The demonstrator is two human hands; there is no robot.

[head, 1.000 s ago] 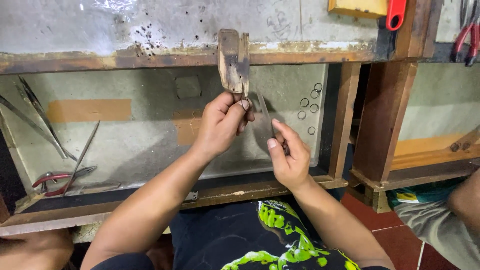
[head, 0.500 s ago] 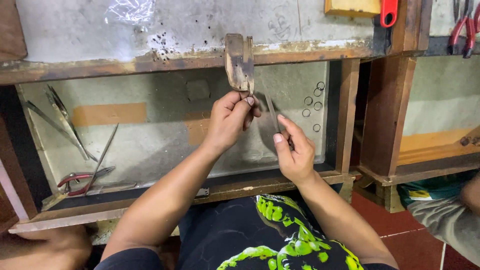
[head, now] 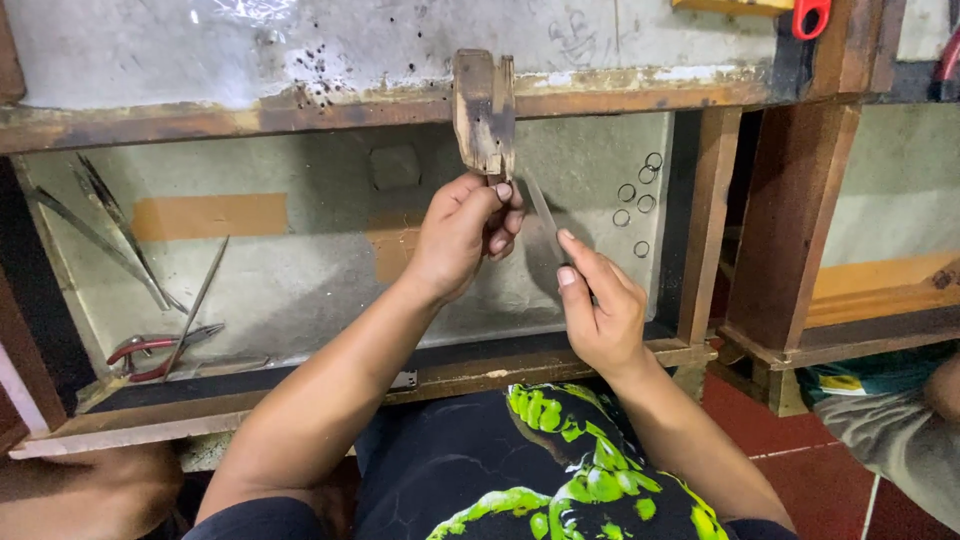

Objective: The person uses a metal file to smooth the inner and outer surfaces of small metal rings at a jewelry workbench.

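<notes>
The left hand (head: 462, 232) is pinched shut against the underside of the worn wooden peg (head: 485, 112) jutting from the desk (head: 250, 105) edge, gripping something too small to make out, possibly a ring. The right hand (head: 600, 305) grasps a slim metal file (head: 541, 207), its tip angled up toward that pinch. Over the last second both hands have barely shifted; only the view has dropped a little, so the filing carries on at the same spot. 5 small wire rings (head: 640, 195) lie in the tray beyond, red-handled pliers (head: 150, 352) at left.
</notes>
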